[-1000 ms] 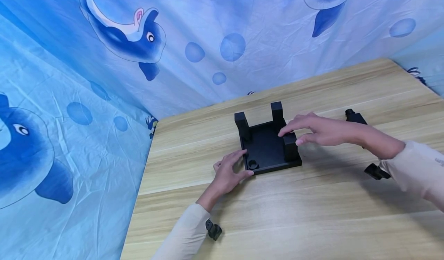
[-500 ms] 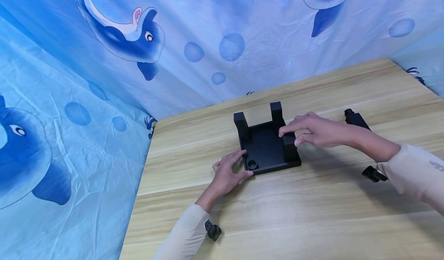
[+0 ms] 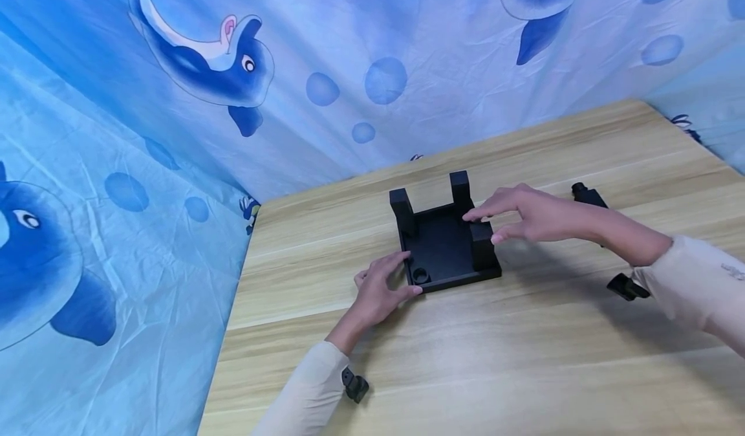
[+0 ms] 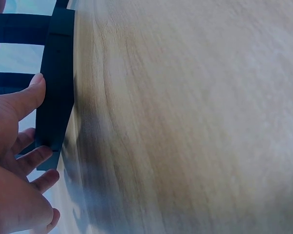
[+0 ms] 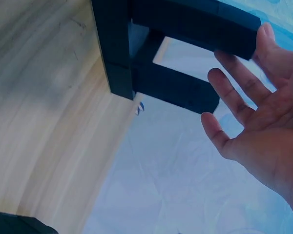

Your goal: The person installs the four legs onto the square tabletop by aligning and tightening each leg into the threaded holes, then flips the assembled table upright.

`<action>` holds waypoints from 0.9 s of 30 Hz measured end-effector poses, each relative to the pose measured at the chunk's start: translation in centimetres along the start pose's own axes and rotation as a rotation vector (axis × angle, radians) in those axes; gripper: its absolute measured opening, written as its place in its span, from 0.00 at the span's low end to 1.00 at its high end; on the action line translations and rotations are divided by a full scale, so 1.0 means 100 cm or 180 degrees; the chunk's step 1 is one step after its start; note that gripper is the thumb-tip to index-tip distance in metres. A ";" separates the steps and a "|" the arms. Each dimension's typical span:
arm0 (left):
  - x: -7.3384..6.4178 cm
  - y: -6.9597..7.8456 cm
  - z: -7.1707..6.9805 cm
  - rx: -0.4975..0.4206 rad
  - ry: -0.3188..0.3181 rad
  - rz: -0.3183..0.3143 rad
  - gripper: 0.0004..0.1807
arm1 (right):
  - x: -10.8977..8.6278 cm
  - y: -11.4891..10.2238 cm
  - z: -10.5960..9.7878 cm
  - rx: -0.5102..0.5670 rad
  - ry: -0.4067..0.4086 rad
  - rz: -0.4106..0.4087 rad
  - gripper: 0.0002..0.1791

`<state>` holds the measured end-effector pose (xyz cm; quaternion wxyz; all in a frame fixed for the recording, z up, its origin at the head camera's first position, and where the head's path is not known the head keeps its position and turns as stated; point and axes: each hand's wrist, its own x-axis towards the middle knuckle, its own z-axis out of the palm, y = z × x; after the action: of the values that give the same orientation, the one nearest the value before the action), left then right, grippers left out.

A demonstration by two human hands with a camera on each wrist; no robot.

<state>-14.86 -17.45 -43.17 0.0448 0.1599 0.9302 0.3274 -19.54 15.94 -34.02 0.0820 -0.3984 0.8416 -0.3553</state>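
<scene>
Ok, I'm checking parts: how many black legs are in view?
4: far-left leg, far-right leg and near-right leg on the square base; loose leg on the tabletop, partly hidden behind the right forearm.

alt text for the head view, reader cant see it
A left hand holds the near left corner of a black tray with three upright legs; the right hand holds its near right leg. A black piece lies further right on the wooden table, beside a blue curtain.
</scene>
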 end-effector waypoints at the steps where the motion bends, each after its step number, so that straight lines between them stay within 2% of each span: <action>1: 0.000 0.000 0.000 -0.0009 0.0001 0.0014 0.39 | -0.001 0.001 -0.002 -0.0026 0.0029 0.0009 0.28; 12: 0.001 -0.001 0.001 -0.0001 -0.0009 -0.0033 0.39 | -0.039 0.025 -0.017 -0.0423 0.0441 0.0335 0.19; 19: 0.001 -0.001 0.001 0.0030 -0.0023 -0.0067 0.39 | -0.055 0.038 -0.020 -0.0741 0.0602 0.0281 0.20; 27: 0.001 -0.002 0.001 0.0022 -0.0023 -0.0068 0.39 | -0.058 0.045 -0.018 -0.0868 0.0677 0.0282 0.19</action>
<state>-14.98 -17.46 -43.37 0.0511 0.1512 0.9328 0.3231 -19.15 23.08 -36.49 -0.0467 -0.3285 0.9026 -0.2741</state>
